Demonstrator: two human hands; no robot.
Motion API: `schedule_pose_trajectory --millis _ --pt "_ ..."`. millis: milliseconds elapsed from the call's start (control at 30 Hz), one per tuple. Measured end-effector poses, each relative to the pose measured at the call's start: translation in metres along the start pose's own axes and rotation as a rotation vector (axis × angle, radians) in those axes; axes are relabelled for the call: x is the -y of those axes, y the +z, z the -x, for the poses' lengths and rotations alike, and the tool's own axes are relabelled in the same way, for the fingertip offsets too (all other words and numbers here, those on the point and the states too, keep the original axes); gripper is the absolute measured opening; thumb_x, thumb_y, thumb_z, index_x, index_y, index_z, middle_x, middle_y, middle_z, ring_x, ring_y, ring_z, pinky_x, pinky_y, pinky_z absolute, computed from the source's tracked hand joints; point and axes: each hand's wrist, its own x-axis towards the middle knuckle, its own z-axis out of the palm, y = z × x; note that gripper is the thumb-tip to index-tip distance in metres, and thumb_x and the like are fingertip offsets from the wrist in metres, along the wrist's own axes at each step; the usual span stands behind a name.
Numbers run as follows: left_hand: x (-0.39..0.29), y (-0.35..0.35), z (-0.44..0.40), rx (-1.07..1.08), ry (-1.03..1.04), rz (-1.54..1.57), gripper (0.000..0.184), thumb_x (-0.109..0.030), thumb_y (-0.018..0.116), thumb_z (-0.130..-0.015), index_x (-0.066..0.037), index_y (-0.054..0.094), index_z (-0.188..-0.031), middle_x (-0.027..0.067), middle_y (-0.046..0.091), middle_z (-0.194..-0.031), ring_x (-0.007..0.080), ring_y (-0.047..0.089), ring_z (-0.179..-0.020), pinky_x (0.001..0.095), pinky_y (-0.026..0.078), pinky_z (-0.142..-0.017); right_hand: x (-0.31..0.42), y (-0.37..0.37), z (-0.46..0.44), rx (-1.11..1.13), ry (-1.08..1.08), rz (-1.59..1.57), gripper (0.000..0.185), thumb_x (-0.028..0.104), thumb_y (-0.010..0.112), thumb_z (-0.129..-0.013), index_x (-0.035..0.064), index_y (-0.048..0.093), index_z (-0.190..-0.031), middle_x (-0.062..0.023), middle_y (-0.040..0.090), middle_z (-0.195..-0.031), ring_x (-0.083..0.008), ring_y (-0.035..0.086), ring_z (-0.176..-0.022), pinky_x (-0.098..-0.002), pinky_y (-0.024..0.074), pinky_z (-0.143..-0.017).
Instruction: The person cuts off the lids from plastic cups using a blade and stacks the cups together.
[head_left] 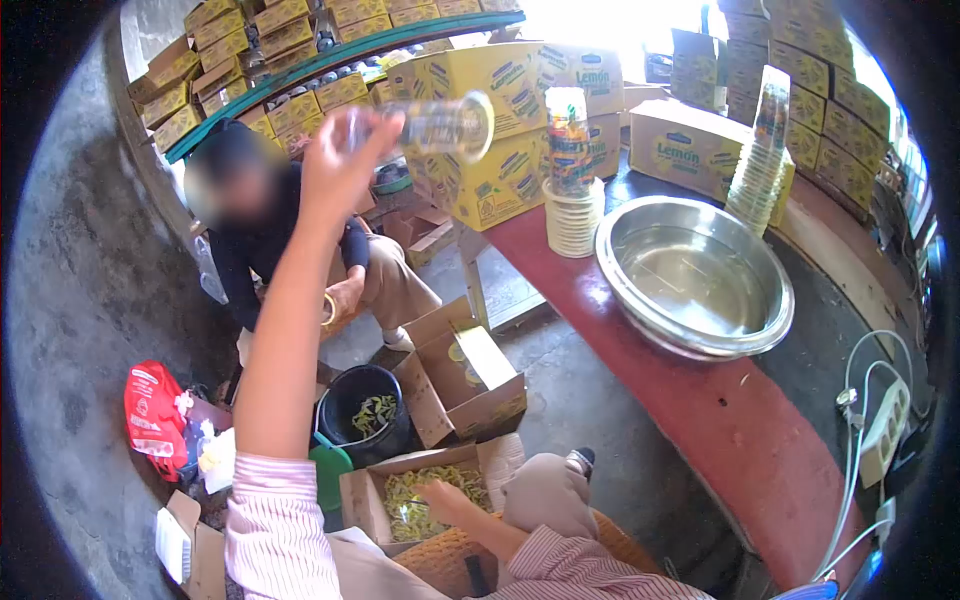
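Observation:
My left hand (345, 165) is raised at the upper left, its fingers closed round a clear plastic cup (440, 125) with print on it; the cup lies sideways, its rim to the right. Low in the view, my right hand (447, 503) is over a cardboard box (362, 508) of yellow-green pieces (425, 483). Its fingers are closed on a small thin dark item that I cannot make out. A black bucket (335, 405) with similar green pieces stands just behind that box.
A steel basin (700, 275) and stacks of cups (573, 215) (757, 175) stand on the red table (690, 400). A person (265, 240) sits at the left, near an open carton (435, 385). A red bag (155, 415) lies far left; a power strip (885, 430) is at the right.

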Motion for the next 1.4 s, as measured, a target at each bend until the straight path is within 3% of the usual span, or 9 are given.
schedule_pose_trajectory --millis 67,267,367,533,600,800,1200,1300,1400 --pt "-0.011 0.010 -0.039 0.040 0.080 -0.142 0.052 -0.045 0.068 -0.072 -0.006 0.055 -0.104 0.0010 0.060 -0.092 0.0068 0.055 -0.077 0.0201 0.043 -0.057 0.001 -0.002 0.004 0.011 -0.012 -0.022 0.054 -0.002 0.054 -0.062 0.0075 0.051 -0.116 -0.0234 0.060 -0.082 -0.0369 0.060 -0.078 -0.0430 0.0487 -0.068" --pt "-0.037 0.066 -0.103 0.148 0.176 -0.262 0.090 -0.055 0.072 -0.053 0.003 0.049 -0.118 0.0201 0.054 -0.114 0.0268 0.052 -0.107 0.0319 0.040 -0.091 0.006 -0.021 0.007 -0.031 -0.048 -0.160 0.052 -0.003 0.052 -0.065 0.0060 0.050 -0.116 -0.0212 0.060 -0.080 -0.0367 0.059 -0.080 -0.0436 0.0468 -0.068" --pt "-0.052 0.090 -0.111 0.286 0.295 -0.422 0.067 -0.047 0.072 -0.061 -0.003 0.056 -0.109 0.0078 0.060 -0.102 0.0126 0.058 -0.088 0.0248 0.048 -0.065 0.006 -0.020 0.004 -0.045 -0.058 -0.197 0.050 -0.003 0.052 -0.065 0.0057 0.050 -0.115 -0.0213 0.060 -0.081 -0.0367 0.059 -0.080 -0.0438 0.0469 -0.067" --pt "-0.113 0.114 -0.070 0.701 0.108 -0.591 0.081 -0.050 0.073 -0.053 0.002 0.053 -0.113 0.0158 0.057 -0.108 0.0220 0.056 -0.097 0.0305 0.045 -0.083 0.012 -0.021 -0.001 -0.017 -0.052 -0.207 0.048 -0.003 0.052 -0.066 0.0051 0.051 -0.113 -0.0213 0.060 -0.081 -0.0369 0.059 -0.080 -0.0440 0.0472 -0.067" --pt "-0.057 0.147 -0.092 0.549 0.242 -0.394 0.085 -0.046 0.075 -0.053 0.004 0.047 -0.116 0.0181 0.058 -0.104 0.0213 0.057 -0.096 0.0306 0.046 -0.084 0.012 -0.023 -0.001 -0.017 -0.050 -0.210 0.047 -0.003 0.051 -0.066 0.0049 0.051 -0.112 -0.0214 0.060 -0.081 -0.0369 0.059 -0.080 -0.0441 0.0473 -0.067" --pt "0.011 0.193 -0.017 0.305 0.094 0.086 0.089 -0.031 0.080 -0.056 0.005 0.032 -0.121 0.0219 0.053 -0.108 0.0237 0.055 -0.099 0.0357 0.044 -0.086 0.014 -0.022 -0.003 -0.033 -0.044 -0.234 0.044 -0.004 0.051 -0.066 0.0042 0.052 -0.110 -0.0214 0.060 -0.081 -0.0371 0.059 -0.079 -0.0445 0.0476 -0.066" --pt "0.022 0.196 0.019 0.323 -0.090 0.055 0.103 -0.035 0.080 -0.057 0.007 0.018 -0.128 0.0240 0.043 -0.121 0.0309 0.045 -0.114 0.0356 0.036 -0.095 0.009 -0.019 -0.005 -0.204 -0.020 -0.347 0.038 -0.004 0.051 -0.067 0.0029 0.053 -0.105 -0.0216 0.060 -0.082 -0.0374 0.059 -0.078 -0.0451 0.0482 -0.065" --pt "0.038 0.202 0.018 0.308 -0.016 0.505 0.106 -0.035 0.080 -0.058 0.007 0.015 -0.130 0.0249 0.039 -0.124 0.0306 0.040 -0.119 0.0350 0.032 -0.099 0.009 -0.020 -0.003 -0.284 -0.016 -0.384 0.037 -0.005 0.051 -0.068 0.0026 0.054 -0.104 -0.0216 0.060 -0.082 -0.0374 0.059 -0.077 -0.0453 0.0483 -0.065" --pt "0.047 0.175 0.019 -0.055 0.270 0.330 0.088 -0.029 0.076 -0.064 0.004 0.022 -0.125 0.0204 0.045 -0.117 0.0288 0.045 -0.111 0.0353 0.034 -0.095 0.009 -0.031 -0.004 -0.104 0.118 -0.198 0.033 -0.004 0.051 -0.069 0.0018 0.054 -0.101 -0.0208 0.060 -0.081 -0.0374 0.060 -0.076 -0.0447 0.0489 -0.063"
